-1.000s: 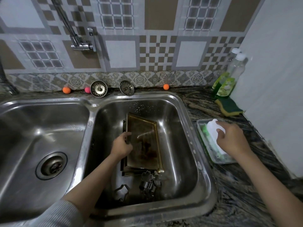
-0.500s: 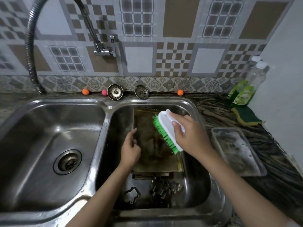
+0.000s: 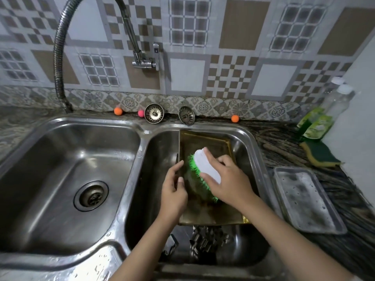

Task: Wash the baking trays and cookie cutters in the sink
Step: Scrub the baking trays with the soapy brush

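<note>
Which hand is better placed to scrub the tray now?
Right. The right hand already grips the brush, bristles down on the tray. The left hand holds the tray's left edge, steadying it.

Definitely a home kitchen: stainless double sink point(image 3: 60, 126) set into a dark marbled bench point(image 3: 284, 142), patterned tile backsplash point(image 3: 233, 82) behind, flexible hose tap point(image 3: 58, 57) on the wall, dish soap bottles point(image 3: 324, 118) and a green scouring sponge point(image 3: 320, 155) parked in the corner.
</note>
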Demonstrator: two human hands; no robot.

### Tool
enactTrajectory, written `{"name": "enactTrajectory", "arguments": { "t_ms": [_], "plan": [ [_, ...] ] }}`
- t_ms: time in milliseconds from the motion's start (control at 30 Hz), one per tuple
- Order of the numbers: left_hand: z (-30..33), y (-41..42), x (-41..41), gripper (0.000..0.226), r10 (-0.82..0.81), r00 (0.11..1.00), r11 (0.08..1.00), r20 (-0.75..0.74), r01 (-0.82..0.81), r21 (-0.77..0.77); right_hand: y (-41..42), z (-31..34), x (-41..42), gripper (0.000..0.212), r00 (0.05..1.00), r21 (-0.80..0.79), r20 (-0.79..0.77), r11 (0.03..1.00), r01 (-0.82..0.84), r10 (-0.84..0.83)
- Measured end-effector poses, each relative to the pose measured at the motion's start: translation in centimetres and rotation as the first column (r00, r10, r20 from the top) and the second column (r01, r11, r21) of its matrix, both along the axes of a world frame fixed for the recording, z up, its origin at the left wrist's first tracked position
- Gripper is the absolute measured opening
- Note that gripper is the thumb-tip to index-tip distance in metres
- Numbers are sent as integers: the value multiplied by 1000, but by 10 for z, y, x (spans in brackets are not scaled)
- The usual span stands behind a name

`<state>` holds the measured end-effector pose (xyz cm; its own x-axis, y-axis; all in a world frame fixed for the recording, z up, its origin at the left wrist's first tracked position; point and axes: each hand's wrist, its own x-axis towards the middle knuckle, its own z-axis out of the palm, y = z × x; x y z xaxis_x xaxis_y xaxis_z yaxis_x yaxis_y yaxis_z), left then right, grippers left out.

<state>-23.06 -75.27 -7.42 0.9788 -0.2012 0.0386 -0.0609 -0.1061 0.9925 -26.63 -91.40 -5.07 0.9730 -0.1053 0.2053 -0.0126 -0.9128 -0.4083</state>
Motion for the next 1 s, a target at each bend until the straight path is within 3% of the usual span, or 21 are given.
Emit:
{"name": "enactTrajectory", "arguments": {
  "t_ms": [133, 300, 433, 500, 600, 767, 900, 1000],
  "plan": [
    [3, -6, -6, 43, -45, 999, 998, 9, 46, -39, -9, 5, 11, 67, 966, 27, -6, 966, 258, -258],
    [4, 3, 1, 44, 47, 999, 998, 29, -45, -49, 16, -1, -18, 69, 998, -75, 60, 997, 8, -3],
    [12, -8, -14, 43, -51, 996, 997, 68, 56, -61, -30, 14, 28, 68, 949, 47, 9, 948, 315, -315],
    [13, -13, -9, 44, -7, 998, 995, 54, 12, -96, 2, 19, 25, 69, 963, 62, 28, 962, 266, -268],
    [11, 3, 14, 45, 141, 990, 984, 16, -138, -116, 36, 4, -9, 70, 994, 29, 89, 998, 63, -66],
    [12, -1, 0, 43, -14, 996, 999, 91, 18, -49, -22, 11, 39, 66, 937, 100, 51, 935, 340, -346],
    [14, -4, 13, 43, 81, 996, 991, 47, -76, -107, 38, 19, 19, 67, 978, 169, 102, 972, 166, -185],
    [19, 20, 29, 48, 185, 979, 976, 86, -173, -132, 29, -2, -14, 68, 984, 175, 133, 980, 97, -121]
  ]
}}
